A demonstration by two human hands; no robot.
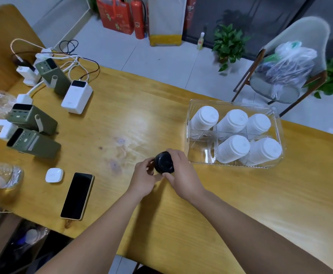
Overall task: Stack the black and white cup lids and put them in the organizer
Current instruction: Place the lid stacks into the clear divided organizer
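Both hands' grip holds black lids [164, 162] above wooden table [142, 107], tiled floor [142, 56] beyond.

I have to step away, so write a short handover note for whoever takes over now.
Left hand and right hand both grip the black lid stack, held just above the table.
Clear organizer sits to the right; five white lid stacks lean in its compartments.
Near-left compartment looks free.
Done: white lids stored.
Left: put the black stack in the organizer.
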